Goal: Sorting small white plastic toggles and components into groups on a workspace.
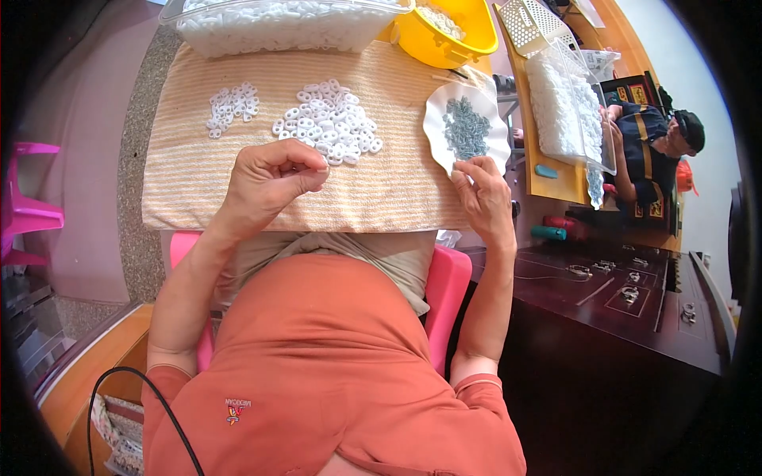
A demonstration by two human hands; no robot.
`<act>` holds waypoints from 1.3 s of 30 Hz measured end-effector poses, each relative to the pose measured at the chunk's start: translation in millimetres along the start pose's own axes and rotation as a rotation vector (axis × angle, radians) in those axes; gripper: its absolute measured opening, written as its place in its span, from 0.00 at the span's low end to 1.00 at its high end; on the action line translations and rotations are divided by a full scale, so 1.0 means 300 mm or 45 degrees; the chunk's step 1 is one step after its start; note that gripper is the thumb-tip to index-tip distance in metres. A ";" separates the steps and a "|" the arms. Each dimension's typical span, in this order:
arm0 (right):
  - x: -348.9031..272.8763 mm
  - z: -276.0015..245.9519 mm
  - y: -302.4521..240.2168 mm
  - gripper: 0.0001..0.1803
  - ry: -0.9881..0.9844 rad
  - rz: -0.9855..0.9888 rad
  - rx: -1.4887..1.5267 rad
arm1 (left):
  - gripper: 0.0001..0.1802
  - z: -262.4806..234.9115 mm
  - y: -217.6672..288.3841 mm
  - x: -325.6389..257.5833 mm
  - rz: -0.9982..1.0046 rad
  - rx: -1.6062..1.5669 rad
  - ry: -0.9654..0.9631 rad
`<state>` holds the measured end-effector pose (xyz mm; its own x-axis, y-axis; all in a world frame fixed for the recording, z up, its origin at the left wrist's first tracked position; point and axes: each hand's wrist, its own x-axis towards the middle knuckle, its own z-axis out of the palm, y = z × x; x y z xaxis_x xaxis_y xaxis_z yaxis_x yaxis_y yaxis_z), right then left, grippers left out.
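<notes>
Two-holed pieces (pixel 333 127): are showing white.
Small pieces (pixel 467 131): are showing grey-blue.
Dish (pixel 434 131): is showing white.
Cloth (pixel 397 194): is showing narrow orange-and-cream stripes.
Tub (pixel 419 44): is showing bright yellow.
Chair (pixel 450 285): is showing pink.
Shirt (pixel 317 389): is showing brick orange.

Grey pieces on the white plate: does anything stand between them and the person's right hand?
Nothing visible does. The right hand is at the near edge of the white plate, its fingers close to the grey pieces, and no other object shows in between.
</notes>
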<state>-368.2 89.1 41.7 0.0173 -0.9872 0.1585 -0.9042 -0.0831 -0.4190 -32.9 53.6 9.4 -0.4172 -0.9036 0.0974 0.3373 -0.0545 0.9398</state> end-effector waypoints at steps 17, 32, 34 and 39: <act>-0.086 0.097 -0.006 0.07 0.397 -0.187 0.080 | 0.07 0.007 -0.002 -0.002 -0.023 -0.024 -0.011; -0.083 0.100 -0.020 0.03 0.408 -0.011 0.471 | 0.05 0.034 0.008 -0.006 -0.119 -0.058 0.000; -0.084 0.098 -0.025 0.04 0.382 0.058 0.512 | 0.05 0.039 0.001 -0.010 -0.132 -0.075 -0.004; -0.090 0.100 -0.051 0.05 0.366 0.056 0.635 | 0.05 0.074 0.007 -0.021 -0.220 -0.123 -0.013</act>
<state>-342.1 113.1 16.8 -0.1953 -0.9204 0.3388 -0.5898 -0.1658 -0.7904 -48.4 68.5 17.9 -0.4846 -0.8727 -0.0591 0.3391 -0.2497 0.9070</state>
